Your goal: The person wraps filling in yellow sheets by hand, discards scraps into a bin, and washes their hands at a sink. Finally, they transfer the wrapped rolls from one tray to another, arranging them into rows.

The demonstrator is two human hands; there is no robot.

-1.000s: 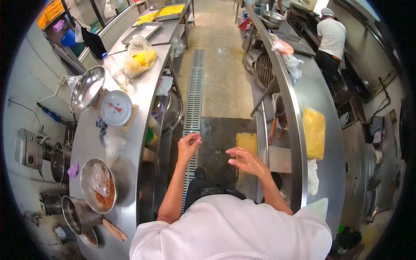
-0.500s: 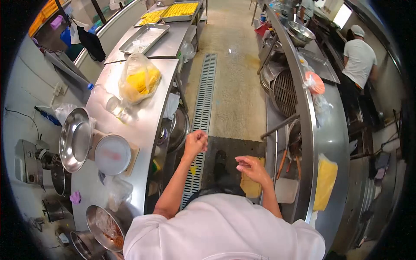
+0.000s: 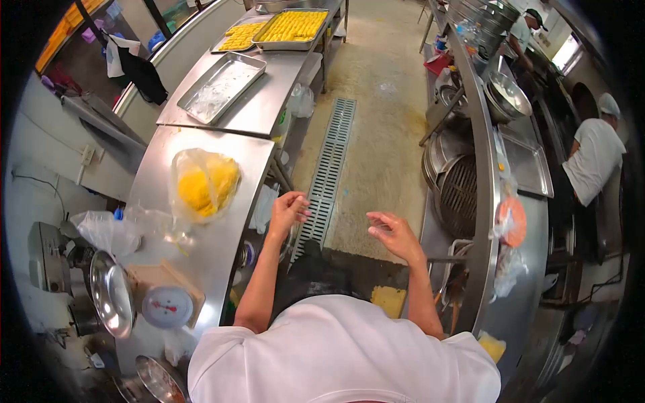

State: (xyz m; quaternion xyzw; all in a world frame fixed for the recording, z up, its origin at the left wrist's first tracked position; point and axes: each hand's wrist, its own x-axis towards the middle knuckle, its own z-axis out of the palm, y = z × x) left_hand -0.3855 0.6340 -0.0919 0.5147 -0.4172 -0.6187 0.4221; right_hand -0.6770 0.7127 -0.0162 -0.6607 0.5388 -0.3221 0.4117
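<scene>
The plastic bag of yellow food sits on the left bench, ahead and to the left of my left hand, with a gap between them. Over the remote feed, I have that hand half open, its fingers loosely bent; it seems to hold nothing, though the palm is partly turned out of my sight. My right hand hangs over the aisle, fingers loosely extended, thumb apart, gripping nothing. Neither touches a bench.

What has just changed is my place: I have moved further up the aisle beside the floor grate. To my mind that makes this walking rather than handling, with the bag now within easier reach.

Against the picture from a second ago, the bag lies lower in view and closer to my left side. The scale and the steel bowl beside it have dropped toward the lower left, while the metal tray looks nearer. On the right, the yellow slab has slid down by my shoulder, and a second co-worker shows more plainly beyond that bench.
</scene>
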